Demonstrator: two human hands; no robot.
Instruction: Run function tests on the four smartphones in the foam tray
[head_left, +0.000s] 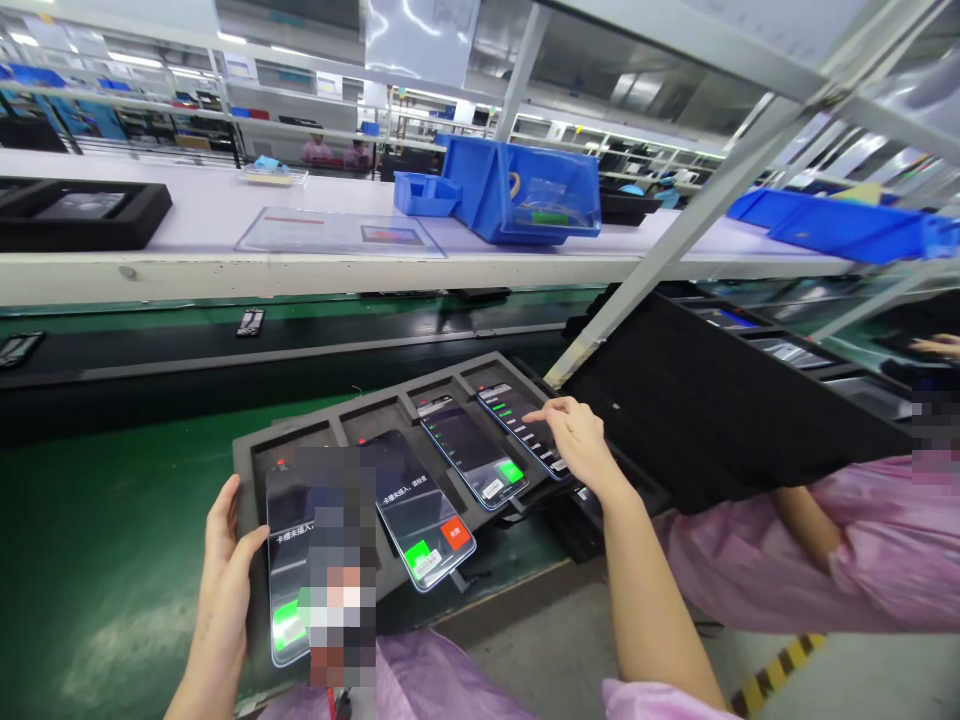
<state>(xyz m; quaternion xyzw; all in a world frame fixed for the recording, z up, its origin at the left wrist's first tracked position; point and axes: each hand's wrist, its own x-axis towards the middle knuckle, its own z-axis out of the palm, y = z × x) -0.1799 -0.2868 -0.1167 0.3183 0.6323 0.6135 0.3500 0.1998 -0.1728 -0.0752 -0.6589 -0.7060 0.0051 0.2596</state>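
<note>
A dark foam tray (296, 437) holds several smartphones side by side, their screens lit. My left hand (225, 580) grips the tray's left edge, thumb over the rim against the leftmost phone (289, 560). That phone and the second phone (420, 505) show white text above coloured buttons; a blurred patch hides part of the leftmost one. On the third phone (469, 455) there is a green button. My right hand (574, 435) holds nothing; its index finger stretches onto the screen of the rightmost phone (517, 425), which shows a list of text lines.
Behind the tray runs a dark conveyor belt (150, 365) with small phone parts. A white shelf (315, 275) above it carries blue bins (525, 190) and a black foam tray (142, 215). On the right are a slanted metal post (675, 230), black cloth (720, 390) and a co-worker's pink sleeve (757, 560).
</note>
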